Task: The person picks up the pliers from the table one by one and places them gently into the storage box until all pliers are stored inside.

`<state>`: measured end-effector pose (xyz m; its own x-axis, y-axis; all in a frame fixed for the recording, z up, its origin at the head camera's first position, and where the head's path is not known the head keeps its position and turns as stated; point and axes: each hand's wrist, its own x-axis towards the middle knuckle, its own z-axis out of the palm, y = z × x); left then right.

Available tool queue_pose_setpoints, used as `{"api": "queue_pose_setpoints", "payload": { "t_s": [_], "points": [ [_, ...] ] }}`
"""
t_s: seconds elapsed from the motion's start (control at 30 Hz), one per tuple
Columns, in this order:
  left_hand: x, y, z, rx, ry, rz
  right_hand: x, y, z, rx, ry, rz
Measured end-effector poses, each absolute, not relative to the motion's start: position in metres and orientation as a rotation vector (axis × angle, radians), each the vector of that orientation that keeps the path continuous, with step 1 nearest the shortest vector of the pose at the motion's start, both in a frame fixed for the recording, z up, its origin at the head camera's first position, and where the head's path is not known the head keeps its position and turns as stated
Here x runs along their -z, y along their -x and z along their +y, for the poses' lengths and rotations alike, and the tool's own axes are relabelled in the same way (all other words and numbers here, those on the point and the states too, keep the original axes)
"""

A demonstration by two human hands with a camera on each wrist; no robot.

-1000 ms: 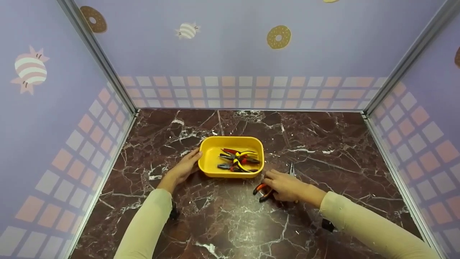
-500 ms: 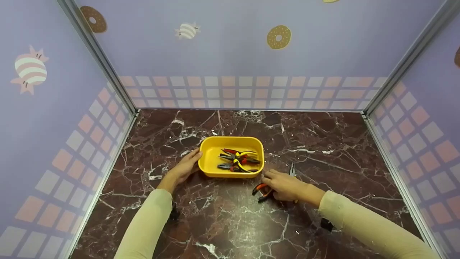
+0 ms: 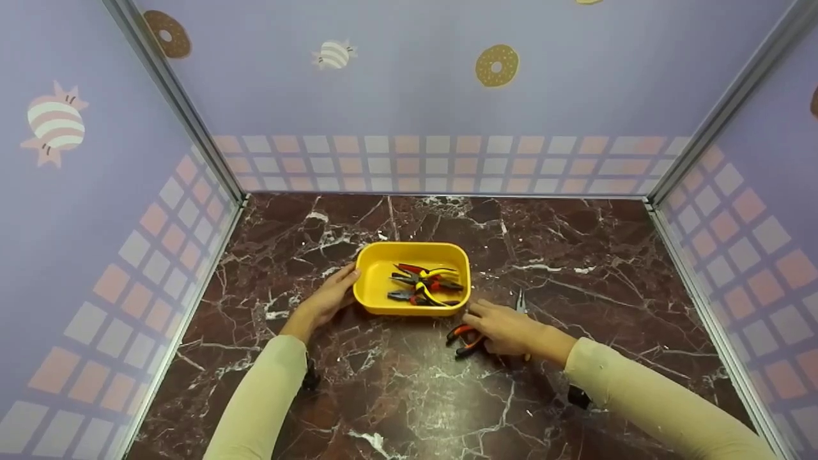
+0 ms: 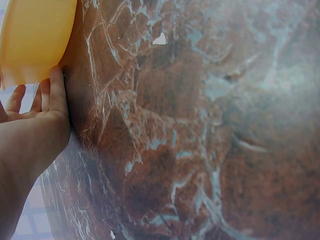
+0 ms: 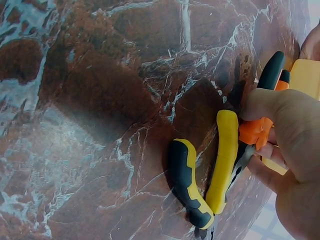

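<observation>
— Several pliers (image 3: 423, 285) already lie in the yellow tray (image 3: 374, 295); how much is left?

— Two more on the marble table (image 3: 575, 243), just right of it. The right hand (image 3: 508, 330) grips the orange-handled pliers (image 3: 461, 341); yellow-handled pliers (image 5: 210, 175) lie alongside. The left hand (image 3: 327, 295) rests flat-fingered against the tray's left wall.

No readable text or labels anywhere
</observation>
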<state>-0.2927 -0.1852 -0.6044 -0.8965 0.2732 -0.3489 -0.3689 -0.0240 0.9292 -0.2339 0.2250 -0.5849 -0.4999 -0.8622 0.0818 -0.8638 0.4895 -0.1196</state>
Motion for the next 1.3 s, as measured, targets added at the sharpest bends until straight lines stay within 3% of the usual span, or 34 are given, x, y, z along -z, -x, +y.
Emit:
{"api": "queue_pose_setpoints", "payload": {
  "t_s": [1.3],
  "points": [
    [0.606, 0.293, -0.187, -1.954, 0.094, 1.842, 0.545, 0.24, 0.227, -0.329, -1.494, -2.74]
  ]
}}
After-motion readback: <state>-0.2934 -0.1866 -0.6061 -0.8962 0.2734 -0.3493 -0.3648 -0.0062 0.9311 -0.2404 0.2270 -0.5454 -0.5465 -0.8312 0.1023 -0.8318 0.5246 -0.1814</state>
